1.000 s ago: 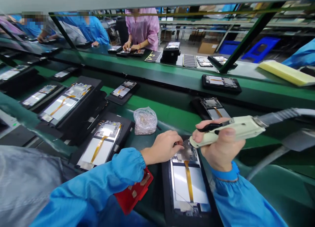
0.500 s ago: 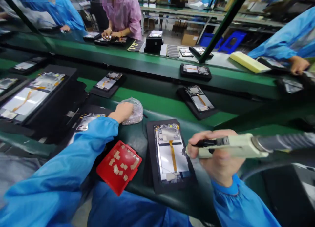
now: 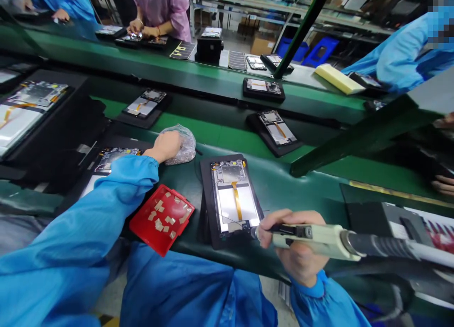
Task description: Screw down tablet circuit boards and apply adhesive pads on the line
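**Both grips closed at the line**

On the green surface (image 3: 283, 190), a tablet (image 3: 232, 199) lies flat in a black tray (image 3: 205, 213), a red tray (image 3: 149, 228) beside it. The right hand (image 3: 294, 244) pinches an electric screwdriver (image 3: 312, 235), its tip at the tablet's lower edge, which looks like the spot needing the driver. The left hand (image 3: 165, 146) closes on a clear plastic bag (image 3: 185, 147).

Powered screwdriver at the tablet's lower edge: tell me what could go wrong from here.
The tip of the powered screwdriver in the right hand sits close to the lower edge of the open tablet, so a slip could scratch the silver panel or catch the orange flex ribbon. The left hand presses on a clear plastic bag; if it is open, its small contents could spill.
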A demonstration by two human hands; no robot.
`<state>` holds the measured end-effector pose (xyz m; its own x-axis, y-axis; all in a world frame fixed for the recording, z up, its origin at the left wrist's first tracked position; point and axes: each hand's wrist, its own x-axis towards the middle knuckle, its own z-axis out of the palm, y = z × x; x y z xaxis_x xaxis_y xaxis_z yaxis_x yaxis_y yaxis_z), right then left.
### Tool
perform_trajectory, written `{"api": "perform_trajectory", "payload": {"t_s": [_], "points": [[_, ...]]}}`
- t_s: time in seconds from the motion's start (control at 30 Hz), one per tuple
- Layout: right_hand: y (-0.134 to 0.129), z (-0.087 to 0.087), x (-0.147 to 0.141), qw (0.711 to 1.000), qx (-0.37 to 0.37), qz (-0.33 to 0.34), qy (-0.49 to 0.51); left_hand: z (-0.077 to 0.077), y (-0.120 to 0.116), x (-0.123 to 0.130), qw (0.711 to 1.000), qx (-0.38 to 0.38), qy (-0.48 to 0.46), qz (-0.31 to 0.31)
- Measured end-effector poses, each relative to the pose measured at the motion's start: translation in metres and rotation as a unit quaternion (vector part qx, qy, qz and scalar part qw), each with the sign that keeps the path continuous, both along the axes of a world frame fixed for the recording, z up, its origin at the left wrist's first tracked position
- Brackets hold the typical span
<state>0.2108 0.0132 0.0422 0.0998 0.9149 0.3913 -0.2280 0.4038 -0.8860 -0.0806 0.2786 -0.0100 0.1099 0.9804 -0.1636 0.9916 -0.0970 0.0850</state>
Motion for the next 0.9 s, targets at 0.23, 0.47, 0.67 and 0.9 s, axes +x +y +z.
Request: {"api": "perform_trajectory", "payload": {"t_s": [0.23, 0.47, 0.67, 0.9], "points": [[0.002, -0.005, -0.005, 1.000, 0.004, -0.001, 0.002, 0.037, -0.035, 0.006, 0.993, 0.043, -0.108, -0.001], [0.001, -0.007, -0.010, 1.000, -0.003, -0.004, -0.002, 0.065, -0.153, 0.050, 0.938, 0.025, -0.331, -0.102], [0.000, -0.009, -0.010, 1.000, 0.004, -0.015, -0.008, 0.028, -0.238, 0.091, 0.896, -0.004, -0.329, -0.298], [0.000, 0.019, -0.015, 0.997, -0.009, -0.049, 0.058, 0.000, -0.253, 0.110, 0.905, 0.063, -0.237, -0.347]]}}
